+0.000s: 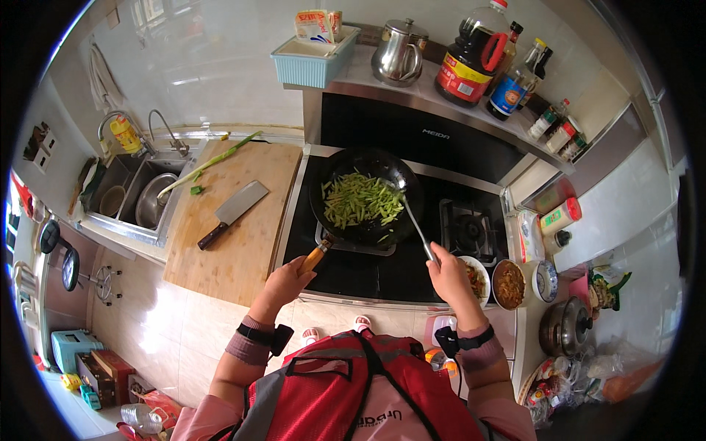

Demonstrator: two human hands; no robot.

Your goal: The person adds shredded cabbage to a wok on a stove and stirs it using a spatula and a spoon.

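Observation:
A black wok [353, 238] sits over the left burner of the black glass stove, tilted towards me. My left hand [289, 282] is closed around its wooden handle [315, 258]. Chopped green vegetable strips [358, 201] lie mostly in the left and middle of the wok. My right hand [448, 274] grips the handle of a metal cooking ladle or spatula [417, 226], whose head rests inside the wok at the right edge of the strips. The exact shape of that head is hard to tell.
Left of the stove, a cleaver [242, 201] and a green onion [212, 161] lie on a wooden cutting board [231, 275]. Right are the other burner [469, 231], a plate of food [479, 281] and a bowl of food [508, 284]. Bottles and a metal kettle [398, 55] stand on the shelf.

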